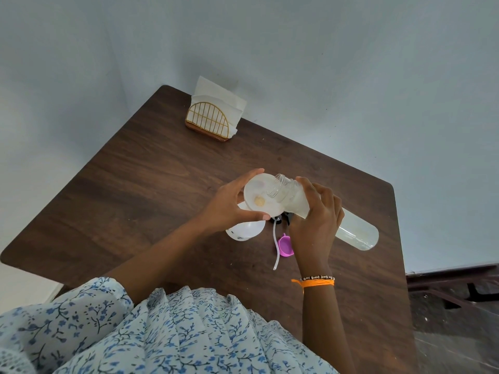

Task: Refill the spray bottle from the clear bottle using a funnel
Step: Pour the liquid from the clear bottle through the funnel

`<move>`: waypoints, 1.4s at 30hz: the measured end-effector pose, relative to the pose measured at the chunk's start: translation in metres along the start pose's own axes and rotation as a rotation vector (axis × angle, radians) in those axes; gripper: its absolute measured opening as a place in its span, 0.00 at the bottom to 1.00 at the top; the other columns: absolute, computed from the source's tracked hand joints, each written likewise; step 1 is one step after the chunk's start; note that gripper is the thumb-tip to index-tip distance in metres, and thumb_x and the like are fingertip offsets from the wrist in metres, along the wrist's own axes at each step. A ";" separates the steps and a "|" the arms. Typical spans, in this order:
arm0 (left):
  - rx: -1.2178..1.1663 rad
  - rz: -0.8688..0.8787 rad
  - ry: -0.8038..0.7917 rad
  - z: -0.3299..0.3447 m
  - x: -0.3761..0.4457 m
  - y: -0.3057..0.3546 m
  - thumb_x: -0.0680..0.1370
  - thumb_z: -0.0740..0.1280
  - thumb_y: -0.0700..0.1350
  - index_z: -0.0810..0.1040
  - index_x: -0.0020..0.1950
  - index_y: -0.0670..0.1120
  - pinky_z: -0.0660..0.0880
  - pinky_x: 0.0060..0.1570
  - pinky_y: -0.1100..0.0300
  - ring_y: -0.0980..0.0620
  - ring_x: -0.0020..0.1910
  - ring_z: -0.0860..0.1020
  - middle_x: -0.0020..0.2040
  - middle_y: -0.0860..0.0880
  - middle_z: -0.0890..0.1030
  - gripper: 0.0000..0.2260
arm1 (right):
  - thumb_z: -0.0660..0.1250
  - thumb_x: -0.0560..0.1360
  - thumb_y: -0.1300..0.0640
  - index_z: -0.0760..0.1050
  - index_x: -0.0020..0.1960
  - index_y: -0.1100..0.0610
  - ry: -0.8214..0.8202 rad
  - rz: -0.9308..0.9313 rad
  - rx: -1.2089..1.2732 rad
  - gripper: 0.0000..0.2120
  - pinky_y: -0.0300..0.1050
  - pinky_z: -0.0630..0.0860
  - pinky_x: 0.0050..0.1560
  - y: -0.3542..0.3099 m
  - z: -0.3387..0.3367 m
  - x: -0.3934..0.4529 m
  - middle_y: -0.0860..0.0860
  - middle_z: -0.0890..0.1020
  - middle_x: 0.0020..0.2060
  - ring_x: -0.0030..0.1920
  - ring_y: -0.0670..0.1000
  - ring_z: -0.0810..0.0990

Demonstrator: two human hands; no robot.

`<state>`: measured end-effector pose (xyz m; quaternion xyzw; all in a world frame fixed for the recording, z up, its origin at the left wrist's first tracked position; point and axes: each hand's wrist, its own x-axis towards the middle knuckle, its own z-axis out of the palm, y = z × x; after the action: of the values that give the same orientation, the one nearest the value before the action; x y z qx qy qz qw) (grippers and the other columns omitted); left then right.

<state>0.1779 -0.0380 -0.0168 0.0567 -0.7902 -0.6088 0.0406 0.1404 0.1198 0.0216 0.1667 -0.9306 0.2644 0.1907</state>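
My left hand (pixel 228 205) grips the rim of a white funnel (pixel 260 195) that stands in the white spray bottle (pixel 244 230) on the wooden table (pixel 151 184). My right hand (pixel 316 214) holds the long clear bottle (pixel 356 233) tipped nearly flat, its open threaded mouth (pixel 279 187) over the funnel's bowl. The bottle looks cloudy inside; I cannot tell whether liquid is running. The spray head with its black trigger (pixel 286 218) and thin white tube (pixel 276 247) lies on the table just below the funnel. A small purple cap (pixel 285 245) rests beside the tube.
A gold wire napkin holder (pixel 209 120) with white napkins stands at the table's far corner. The table's right edge runs close behind the clear bottle's base. A dark bench (pixel 453 290) is at the lower right, past the table.
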 end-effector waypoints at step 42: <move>0.015 -0.011 -0.012 0.000 0.002 -0.003 0.66 0.76 0.50 0.59 0.72 0.58 0.68 0.59 0.65 0.57 0.64 0.67 0.71 0.54 0.67 0.39 | 0.77 0.61 0.66 0.75 0.60 0.54 -0.004 0.000 -0.013 0.30 0.56 0.66 0.62 0.002 -0.002 0.001 0.56 0.78 0.56 0.59 0.58 0.72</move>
<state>0.1760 -0.0391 -0.0192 0.0579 -0.7947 -0.6034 0.0322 0.1394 0.1223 0.0227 0.1660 -0.9326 0.2581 0.1900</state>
